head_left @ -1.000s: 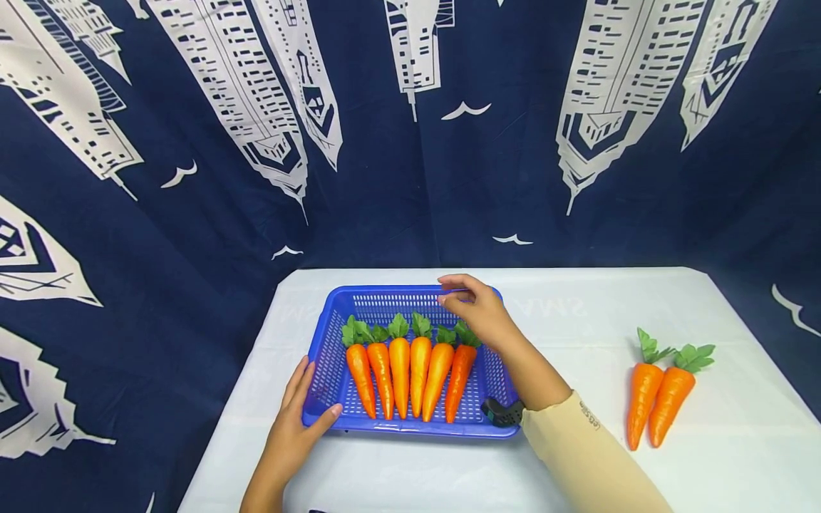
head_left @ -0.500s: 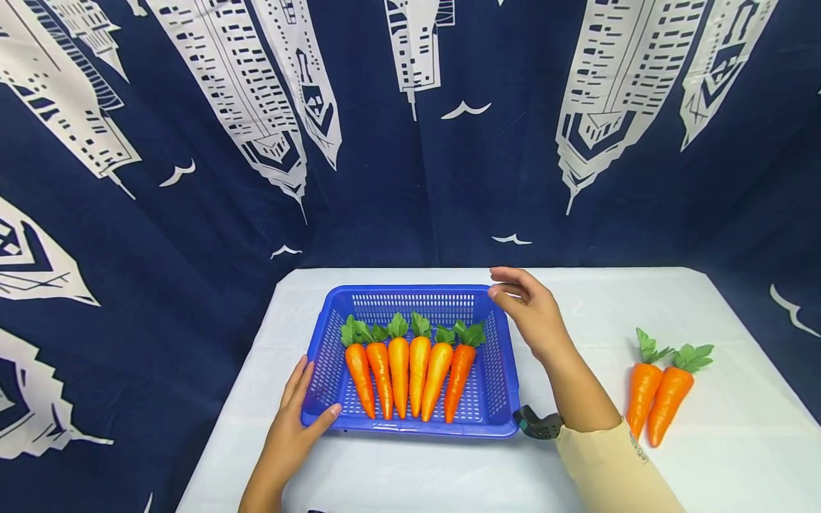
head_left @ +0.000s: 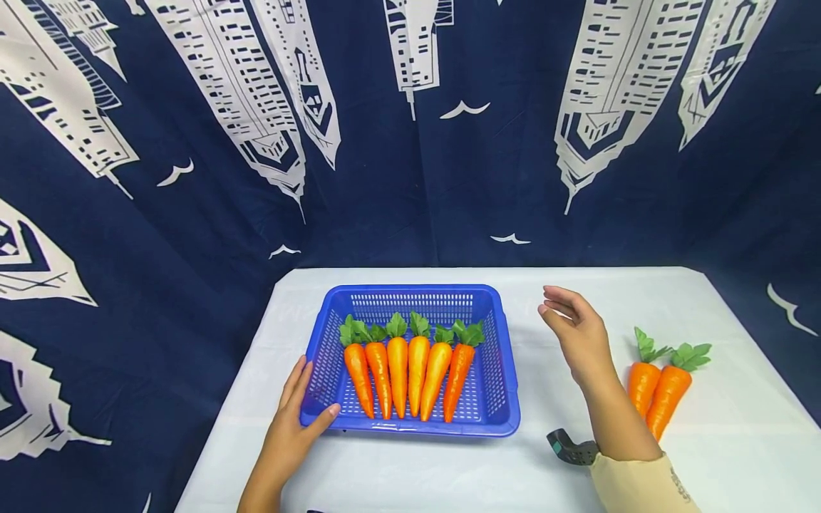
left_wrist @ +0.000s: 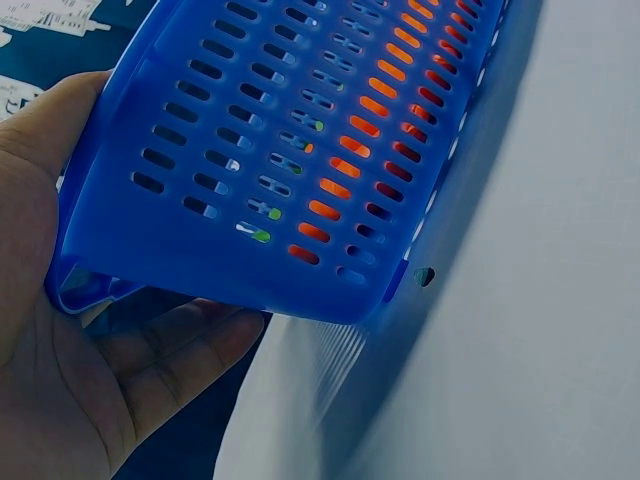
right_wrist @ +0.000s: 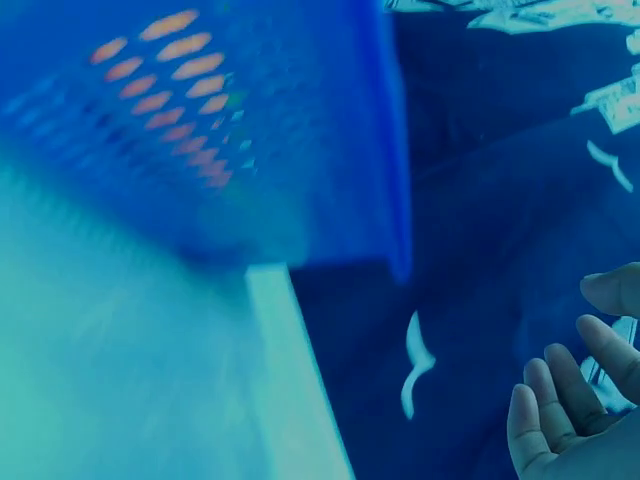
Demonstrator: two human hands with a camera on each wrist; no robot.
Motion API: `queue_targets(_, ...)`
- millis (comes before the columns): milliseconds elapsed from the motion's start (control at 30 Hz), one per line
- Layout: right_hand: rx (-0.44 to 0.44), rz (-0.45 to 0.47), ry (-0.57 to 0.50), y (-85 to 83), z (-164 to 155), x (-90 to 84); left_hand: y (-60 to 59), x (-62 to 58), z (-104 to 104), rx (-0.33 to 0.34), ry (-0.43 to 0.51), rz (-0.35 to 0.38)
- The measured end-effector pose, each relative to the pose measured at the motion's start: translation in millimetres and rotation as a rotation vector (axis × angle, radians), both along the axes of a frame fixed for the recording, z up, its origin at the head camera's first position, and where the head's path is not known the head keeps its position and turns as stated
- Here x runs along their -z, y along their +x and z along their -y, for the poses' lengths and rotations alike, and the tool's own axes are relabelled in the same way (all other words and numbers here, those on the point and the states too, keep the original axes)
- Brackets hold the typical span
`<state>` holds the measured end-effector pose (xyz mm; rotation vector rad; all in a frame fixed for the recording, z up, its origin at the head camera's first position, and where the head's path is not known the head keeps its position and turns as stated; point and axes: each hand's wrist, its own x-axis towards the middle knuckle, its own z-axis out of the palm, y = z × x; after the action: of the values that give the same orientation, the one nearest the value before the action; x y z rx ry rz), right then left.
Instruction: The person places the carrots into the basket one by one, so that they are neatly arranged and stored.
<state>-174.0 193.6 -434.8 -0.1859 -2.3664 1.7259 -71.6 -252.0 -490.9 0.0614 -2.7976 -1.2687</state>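
Observation:
A blue plastic basket [head_left: 410, 429] with slotted walls stands on the white table. Several orange carrots [head_left: 418, 374] with green leaves lie side by side in it, tips toward the near wall. My left hand [head_left: 291, 420] holds the basket's near left corner, thumb over the rim and fingers along the outside of the left wall; the left wrist view shows this hand [left_wrist: 70, 330] close up. Away from the basket, to its right, my right hand [head_left: 580, 335] hovers over the table with loosely bent fingers and nothing in it. Beyond that forearm lie two more carrots [head_left: 670, 399], partly covered by it.
The white tabletop [head_left: 410, 470] ends at a dark blue curtain [head_left: 385, 199] printed with white buildings and birds. A black device [head_left: 571, 449] is strapped to the right wrist. In the right wrist view the basket [right_wrist: 330, 150] is blurred.
My right hand has moved from above the basket's far right part out to the right, toward the two loose carrots. The left hand, the basket and its carrots stay in place.

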Motion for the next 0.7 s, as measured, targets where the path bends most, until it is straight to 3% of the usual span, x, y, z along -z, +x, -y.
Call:
queue_targets(233, 0.116, 0.117, 0.045, 11.7, -26.3, 20.3, 0.7, 0.2, -0.2, 0.002, -0.004, 0.001)
queue_targets(533, 0.148, 0.225, 0.070, 23.0, -57.6, 34.6, -0.3, -1.0, -0.1, -0.001, 0.005, 0.006)
queue_targets(700, 0.220, 0.257, 0.074, 30.2, -72.8, 41.2, -0.1, -0.1, -0.1, -0.004, 0.012, 0.010)
